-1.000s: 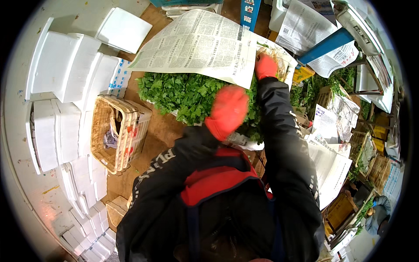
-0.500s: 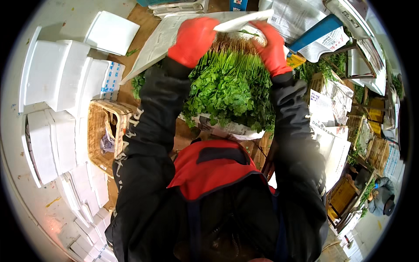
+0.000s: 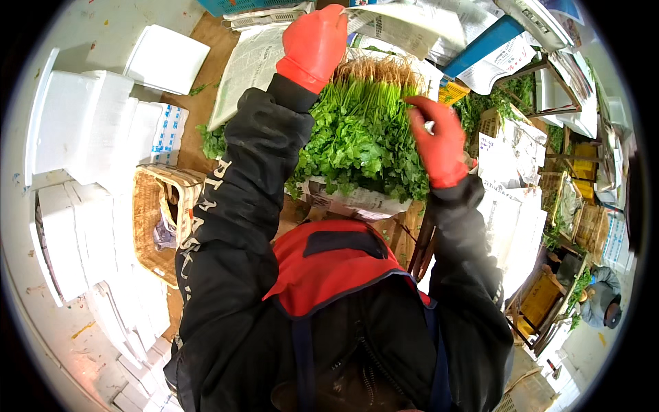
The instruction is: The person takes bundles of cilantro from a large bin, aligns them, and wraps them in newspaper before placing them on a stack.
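Observation:
A thick bundle of leafy greens point(image 3: 364, 147) lies in front of me, its leaves toward me and its pale stems and brown roots pointing away. Newspaper point(image 3: 353, 200) shows under its near edge. At the far side, my left hand point(image 3: 314, 49), in a red glove, is closed on the edge of a newspaper sheet point(image 3: 401, 31), which extends rightward beyond the roots. My right hand point(image 3: 441, 141), also red-gloved, hovers by the right edge of the greens. Its fingers are curved and apart from the thumb, with a small white patch showing between them.
White foam boxes point(image 3: 82, 127) are stacked along the left, beside a wicker basket point(image 3: 145, 220). A blue panel point(image 3: 491, 44) slants at the far right. Newspaper sheets point(image 3: 504, 226), crates and more greens fill the right side. Another person point(image 3: 602, 299) is at the lower right.
My left hand has moved farther away with the newspaper edge. My right hand has come off the paper and moved back toward me, down beside the greens. The roots are more exposed.

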`<state>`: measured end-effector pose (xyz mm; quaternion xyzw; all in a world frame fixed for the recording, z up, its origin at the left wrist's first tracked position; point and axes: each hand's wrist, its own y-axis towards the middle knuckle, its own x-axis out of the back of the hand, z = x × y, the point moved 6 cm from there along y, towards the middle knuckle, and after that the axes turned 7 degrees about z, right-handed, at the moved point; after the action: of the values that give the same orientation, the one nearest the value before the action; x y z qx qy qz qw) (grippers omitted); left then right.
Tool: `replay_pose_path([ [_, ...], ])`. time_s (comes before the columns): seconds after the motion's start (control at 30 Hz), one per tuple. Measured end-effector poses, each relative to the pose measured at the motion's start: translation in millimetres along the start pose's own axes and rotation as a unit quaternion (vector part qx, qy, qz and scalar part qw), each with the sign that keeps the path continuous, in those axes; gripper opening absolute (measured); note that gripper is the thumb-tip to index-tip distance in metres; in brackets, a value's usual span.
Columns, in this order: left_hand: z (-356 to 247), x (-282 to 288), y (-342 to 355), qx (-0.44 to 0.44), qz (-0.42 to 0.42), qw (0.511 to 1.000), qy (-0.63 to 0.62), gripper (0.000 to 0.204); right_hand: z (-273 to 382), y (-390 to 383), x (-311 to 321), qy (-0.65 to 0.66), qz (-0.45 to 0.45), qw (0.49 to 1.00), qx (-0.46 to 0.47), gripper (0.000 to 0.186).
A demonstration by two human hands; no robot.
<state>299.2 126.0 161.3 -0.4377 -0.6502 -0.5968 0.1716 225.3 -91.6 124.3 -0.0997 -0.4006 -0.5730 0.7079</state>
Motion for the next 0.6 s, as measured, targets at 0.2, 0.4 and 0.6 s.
replay_pose_path([
  [0.2,-2,-3,-10,0.117,0.011,0.99,-0.08,0.021,-104,16,-146,-0.154,0.235,0.931,-0.231,0.067],
  [0.4,4,8,-26,0.078,-0.037,0.995,-0.059,0.015,-81,7,-137,-0.092,0.139,0.982,-0.088,0.069],
  [0.6,-5,-6,-30,0.046,0.007,0.996,-0.079,0.014,-108,19,-161,-0.141,0.272,0.938,-0.161,0.072],
])
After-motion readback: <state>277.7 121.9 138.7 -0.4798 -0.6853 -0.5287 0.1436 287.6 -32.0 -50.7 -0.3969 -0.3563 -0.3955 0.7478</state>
